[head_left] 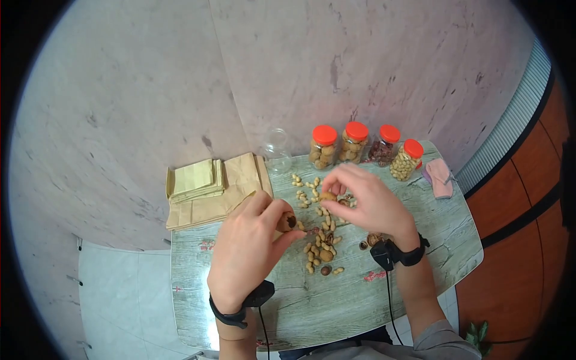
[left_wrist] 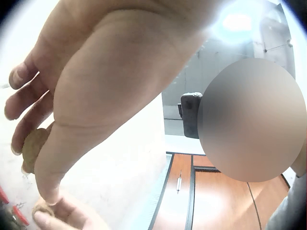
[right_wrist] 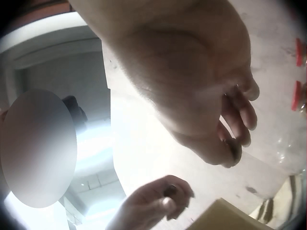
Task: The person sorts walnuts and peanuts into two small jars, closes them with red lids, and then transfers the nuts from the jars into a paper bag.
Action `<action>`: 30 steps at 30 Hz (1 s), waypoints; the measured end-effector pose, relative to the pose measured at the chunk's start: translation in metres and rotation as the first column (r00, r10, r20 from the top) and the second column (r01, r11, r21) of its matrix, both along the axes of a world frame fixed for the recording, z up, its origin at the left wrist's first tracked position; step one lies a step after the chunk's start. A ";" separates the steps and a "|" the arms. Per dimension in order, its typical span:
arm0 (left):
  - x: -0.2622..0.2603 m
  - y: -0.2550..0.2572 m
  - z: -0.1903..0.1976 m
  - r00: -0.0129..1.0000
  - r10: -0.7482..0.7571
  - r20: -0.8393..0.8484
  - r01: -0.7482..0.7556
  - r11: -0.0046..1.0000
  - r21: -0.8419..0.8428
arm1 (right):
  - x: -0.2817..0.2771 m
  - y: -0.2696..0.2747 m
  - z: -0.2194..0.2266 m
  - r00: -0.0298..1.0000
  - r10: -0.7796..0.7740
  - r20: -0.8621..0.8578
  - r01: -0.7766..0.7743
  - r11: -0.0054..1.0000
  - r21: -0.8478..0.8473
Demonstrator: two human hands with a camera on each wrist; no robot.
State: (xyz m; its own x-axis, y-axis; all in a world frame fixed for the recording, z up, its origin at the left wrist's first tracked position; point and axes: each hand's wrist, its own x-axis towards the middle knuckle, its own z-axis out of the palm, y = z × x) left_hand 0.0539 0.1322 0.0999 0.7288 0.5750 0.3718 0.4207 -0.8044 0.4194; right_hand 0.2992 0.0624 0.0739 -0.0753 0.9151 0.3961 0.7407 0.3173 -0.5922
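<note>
My left hand (head_left: 271, 217) pinches a round brown walnut (head_left: 287, 222) between thumb and fingers, lifted above the green wood-grain table (head_left: 312, 300). In the left wrist view the left hand (left_wrist: 29, 158) curls round the same walnut (left_wrist: 32, 149). My right hand (head_left: 336, 191) holds a smaller tan nut (head_left: 327, 196) at its fingertips over the scattered nuts. The right wrist view shows the right hand (right_wrist: 229, 143) curled round that nut (right_wrist: 236, 149), with the left hand (right_wrist: 160, 201) below it.
A loose heap of peanuts and other nuts (head_left: 321, 243) lies mid-table. Several red-lidded jars (head_left: 357, 143) stand at the back, beside an empty clear jar (head_left: 277, 151). Brown paper bags (head_left: 210, 189) lie at the left, a pink cloth (head_left: 440, 177) at the right.
</note>
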 end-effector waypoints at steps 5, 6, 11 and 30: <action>0.012 -0.016 -0.012 0.965 -0.157 -0.209 0.150 0.987 -0.047 | -0.019 0.032 0.031 0.986 0.121 -0.114 -0.112 0.990 0.084; 0.014 -0.020 -0.018 0.929 -0.274 -0.250 0.257 0.961 -0.100 | -0.025 0.045 0.030 0.969 0.216 -0.118 -0.204 0.974 0.102; 0.024 -0.024 -0.027 0.846 -0.389 -0.365 0.343 0.920 -0.188 | -0.046 0.080 0.014 0.911 0.388 -0.139 -0.385 0.922 0.049; 0.047 0.000 -0.071 0.895 -0.197 -0.400 0.174 0.980 -0.092 | 0.024 -0.016 -0.112 0.926 0.316 0.208 -0.179 0.851 -0.494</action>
